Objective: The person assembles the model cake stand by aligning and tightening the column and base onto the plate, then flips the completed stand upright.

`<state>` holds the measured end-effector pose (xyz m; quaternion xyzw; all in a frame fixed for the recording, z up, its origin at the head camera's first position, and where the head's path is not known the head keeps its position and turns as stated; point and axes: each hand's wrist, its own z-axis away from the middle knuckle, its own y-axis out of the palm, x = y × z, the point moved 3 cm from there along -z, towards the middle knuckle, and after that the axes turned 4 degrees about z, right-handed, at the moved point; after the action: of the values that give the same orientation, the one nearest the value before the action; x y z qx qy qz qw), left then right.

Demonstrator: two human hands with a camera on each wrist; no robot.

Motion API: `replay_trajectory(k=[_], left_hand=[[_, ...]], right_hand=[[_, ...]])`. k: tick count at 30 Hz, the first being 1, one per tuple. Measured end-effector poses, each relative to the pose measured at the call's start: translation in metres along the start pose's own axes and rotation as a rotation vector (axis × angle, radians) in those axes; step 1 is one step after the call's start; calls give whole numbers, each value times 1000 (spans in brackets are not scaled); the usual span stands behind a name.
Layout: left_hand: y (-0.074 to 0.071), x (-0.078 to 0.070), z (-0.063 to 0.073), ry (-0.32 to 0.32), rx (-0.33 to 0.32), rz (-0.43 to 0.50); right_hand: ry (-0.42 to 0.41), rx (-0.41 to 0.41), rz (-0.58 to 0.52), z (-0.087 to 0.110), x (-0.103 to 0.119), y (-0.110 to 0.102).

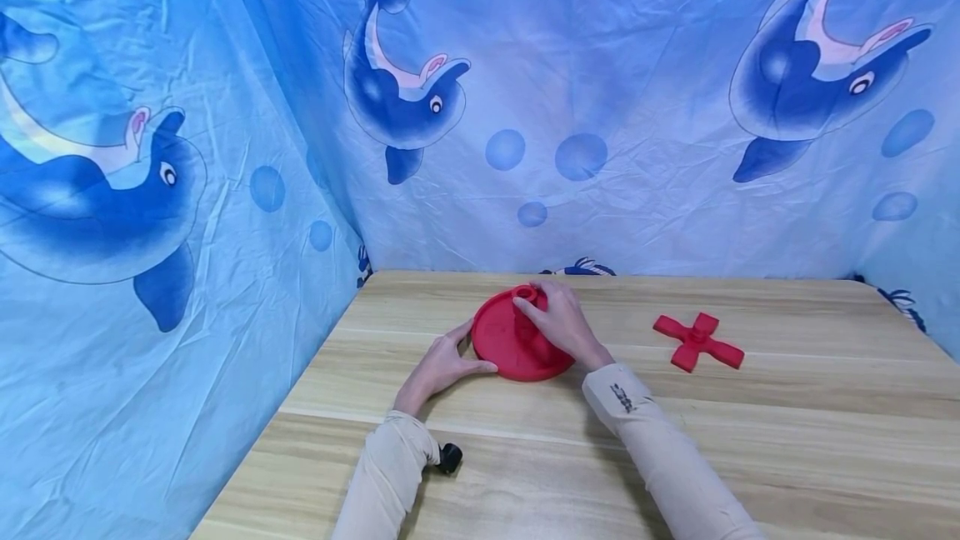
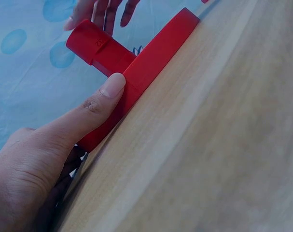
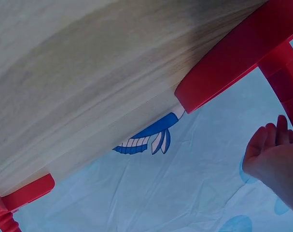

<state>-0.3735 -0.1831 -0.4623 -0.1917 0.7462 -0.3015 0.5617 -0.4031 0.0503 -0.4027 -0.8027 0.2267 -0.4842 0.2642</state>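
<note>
A red round base [image 1: 498, 344], shaped like a shallow dish with a raised rim, lies flat on the wooden table. From its middle a short red tube [image 2: 95, 46] stands upright; its hollow top shows in the head view, and small raised marks appear on its side. My left hand [image 1: 442, 367] grips the base's left edge, thumb along the near rim and fingers round the far side, partly hidden. At the tube's top, my right hand [image 1: 558, 319] pinches the tube between thumb and forefinger. Its other fingers hang loosely in the left wrist view.
To the right on the table [image 1: 810, 423] lies a red four-armed cross piece [image 1: 697, 340] with a raised hub. A black wrist camera [image 1: 450, 458] sticks out from the left sleeve. Blue cloth [image 1: 525, 107] printed with dolphins hangs behind and at the sides.
</note>
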Motion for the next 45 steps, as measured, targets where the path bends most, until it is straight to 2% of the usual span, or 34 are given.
replay_trajectory(k=[8, 13, 23, 30, 45], left_hand=[[-1, 0, 1, -1, -7, 5], [-1, -1, 1, -5, -5, 6], [0, 0, 1, 12, -6, 14], [-1, -1, 1, 9, -4, 8], [0, 0, 0, 5, -10, 16]], right_hand=[[-12, 24, -40, 0, 1, -1], [21, 24, -59, -1, 1, 0], [-29, 40, -44, -1, 2, -2], [-10, 38, -56, -2, -1, -1], [-29, 52, -36, -2, 2, 0]])
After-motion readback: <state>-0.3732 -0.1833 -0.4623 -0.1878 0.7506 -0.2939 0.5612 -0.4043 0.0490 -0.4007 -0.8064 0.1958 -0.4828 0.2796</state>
